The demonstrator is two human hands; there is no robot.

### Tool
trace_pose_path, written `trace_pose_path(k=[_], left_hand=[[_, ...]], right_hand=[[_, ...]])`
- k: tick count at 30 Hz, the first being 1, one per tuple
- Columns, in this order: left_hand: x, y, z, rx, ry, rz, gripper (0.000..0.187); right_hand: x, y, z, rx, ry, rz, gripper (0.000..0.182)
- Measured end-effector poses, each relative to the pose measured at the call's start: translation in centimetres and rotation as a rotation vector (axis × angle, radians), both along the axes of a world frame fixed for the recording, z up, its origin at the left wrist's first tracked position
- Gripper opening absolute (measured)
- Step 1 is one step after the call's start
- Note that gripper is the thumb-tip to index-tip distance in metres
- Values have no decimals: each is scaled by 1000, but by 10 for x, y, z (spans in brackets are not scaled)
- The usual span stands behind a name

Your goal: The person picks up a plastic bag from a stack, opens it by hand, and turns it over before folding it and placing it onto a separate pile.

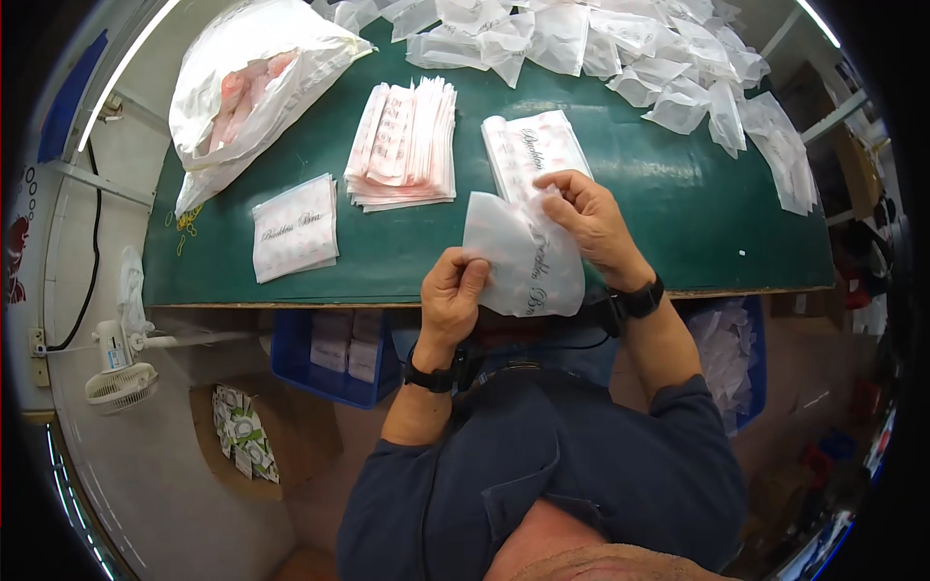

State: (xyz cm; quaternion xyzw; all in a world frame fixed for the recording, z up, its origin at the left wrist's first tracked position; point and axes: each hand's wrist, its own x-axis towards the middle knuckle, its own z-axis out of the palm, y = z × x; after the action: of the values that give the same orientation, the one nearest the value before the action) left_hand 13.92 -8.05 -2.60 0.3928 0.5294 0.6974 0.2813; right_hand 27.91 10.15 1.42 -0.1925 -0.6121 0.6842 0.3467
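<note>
Over the table's front edge I hold a frosted plastic bag (513,261) printed with dark script lettering. My left hand (452,293) pinches its left edge between thumb and fingers. The fingers of my right hand (593,225) are closed on its upper right part. Just behind my right hand lies a stack of printed frosted bags (536,145). A taller stack of pink-and-white printed pieces (402,145) sits to its left. Farther left is a small pile of printed bags (295,229).
A large white sack (281,58) with pink contents stands at the back left of the green table (387,257). Many loose frosted bags (581,39) cover the back right. Blue bins (334,385) and a cardboard box (310,436) are below; a fan (121,382) is at the left.
</note>
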Motion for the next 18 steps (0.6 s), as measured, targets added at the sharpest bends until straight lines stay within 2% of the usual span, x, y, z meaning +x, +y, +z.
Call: trace_pose_path(k=[1, 3, 4, 6, 8, 10, 13, 15, 17, 18], left_hand=[[1, 2, 2, 1, 1, -8, 22], [2, 5, 20, -1, -226, 41, 22], [2, 4, 23, -6, -344, 74, 23], [-7, -2, 19, -19, -253, 134, 23], [-18, -3, 17, -12, -56, 220, 24], [-14, 1, 9, -6, -42, 221, 24], [-8, 12, 3, 10, -27, 223, 24], [0, 8, -1, -71, 17, 179, 24], [0, 8, -1, -113, 41, 160, 24], [-3, 9, 1, -79, 65, 247, 24]], right_hand=[[-1, 2, -5, 67, -72, 30, 27], [-7, -2, -2, 133, -143, 70, 25], [-7, -8, -1, 259, -122, 51, 23], [-7, -23, -1, 495, -77, 5, 19], [-6, -20, -7, 383, -68, -71, 19], [-6, -11, -7, 189, -45, -228, 19], [-6, -4, -3, 179, -56, -307, 21], [-5, -9, -6, 159, -90, -337, 22], [-21, -17, -5, -26, 86, -328, 22], [-26, -20, -6, -121, 178, -324, 22]])
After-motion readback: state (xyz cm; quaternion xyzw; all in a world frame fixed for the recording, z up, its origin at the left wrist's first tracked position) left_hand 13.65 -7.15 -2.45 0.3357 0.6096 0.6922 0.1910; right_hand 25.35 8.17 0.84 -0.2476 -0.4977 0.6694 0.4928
